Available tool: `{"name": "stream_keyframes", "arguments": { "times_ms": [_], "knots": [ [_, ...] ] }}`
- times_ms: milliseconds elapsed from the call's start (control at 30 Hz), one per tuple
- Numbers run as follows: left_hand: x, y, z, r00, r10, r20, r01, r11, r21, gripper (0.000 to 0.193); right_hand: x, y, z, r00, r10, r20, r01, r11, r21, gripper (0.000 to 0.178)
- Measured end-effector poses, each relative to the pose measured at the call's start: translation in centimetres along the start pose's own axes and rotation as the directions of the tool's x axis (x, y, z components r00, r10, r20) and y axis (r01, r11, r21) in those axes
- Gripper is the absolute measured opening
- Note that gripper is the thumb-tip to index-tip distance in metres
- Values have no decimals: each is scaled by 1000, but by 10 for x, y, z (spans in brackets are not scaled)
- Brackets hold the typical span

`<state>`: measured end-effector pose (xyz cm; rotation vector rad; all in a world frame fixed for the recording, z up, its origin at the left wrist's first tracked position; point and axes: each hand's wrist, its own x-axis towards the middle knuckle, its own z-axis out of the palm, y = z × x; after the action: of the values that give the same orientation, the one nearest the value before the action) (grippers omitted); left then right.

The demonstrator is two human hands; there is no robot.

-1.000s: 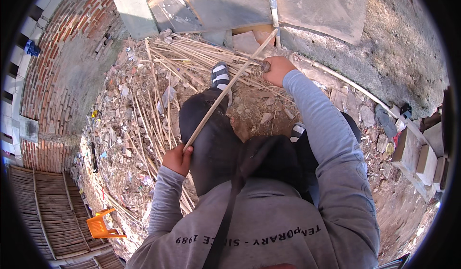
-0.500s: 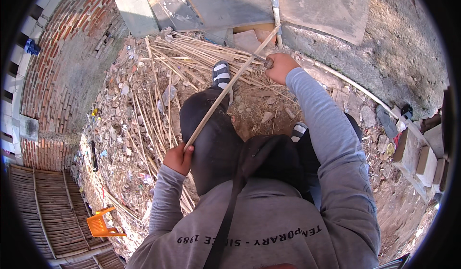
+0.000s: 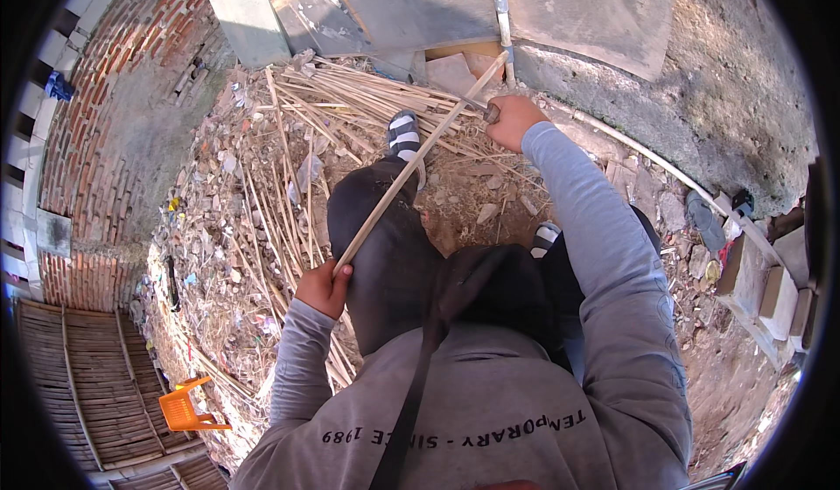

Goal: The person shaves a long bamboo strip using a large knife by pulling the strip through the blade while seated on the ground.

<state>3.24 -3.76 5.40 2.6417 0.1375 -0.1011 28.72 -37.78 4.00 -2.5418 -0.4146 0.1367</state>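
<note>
A long, pale bamboo strip (image 3: 402, 179) slants across my right-angled view from lower left to upper right, passing over my dark-trousered left leg. Its near end is gripped in my left hand (image 3: 324, 290), fingers closed and thumb along it beside the thigh. Farther out, my right hand (image 3: 518, 122) is closed round the dark handle of a knife (image 3: 491, 115). The knife's blade points left and meets the strip a little short of its far end; whether it cuts into the strip I cannot tell.
Many loose bamboo strips (image 3: 350, 87) lie on rubble-strewn ground ahead and to the left. A white pipe (image 3: 501, 9) stands against grey panels. An orange plastic chair (image 3: 181, 409) is at lower left, stacked blocks (image 3: 775, 302) at right, a brick wall (image 3: 96, 149) at left.
The strip's far end has dipped very slightly. Both hands keep their hold, in nearly the same places.
</note>
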Motion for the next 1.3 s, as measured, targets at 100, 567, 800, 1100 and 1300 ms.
{"name": "stream_keyframes", "arguments": {
  "times_ms": [100, 567, 800, 1100, 1300],
  "knots": [
    [-4, -11, 2, 999, -33, -3, 33, 999, -2, 38, -6, -12, 4, 996, -94, 7, 94, 995, -35, 25],
    [-3, 3, 4, 997, 25, -69, -15, 989, 146, 36, -28, -47, 13, 959, -271, 80, 282, 939, -198, 29],
    [-4, 3, 9, 995, -10, -102, 27, 985, 168, 38, -27, -45, 13, 975, -207, -76, 205, 978, -29, 31],
    [-1, 0, 8, 998, -22, -52, 24, 999, 49, 42, -27, -39, 8, 968, -250, 4, 250, 966, -71, 26],
    [-2, 2, 6, 996, -59, -68, 59, 998, 6, 41, -28, -45, 19, 937, -340, 81, 347, 934, -87, 28]
  ]
}}
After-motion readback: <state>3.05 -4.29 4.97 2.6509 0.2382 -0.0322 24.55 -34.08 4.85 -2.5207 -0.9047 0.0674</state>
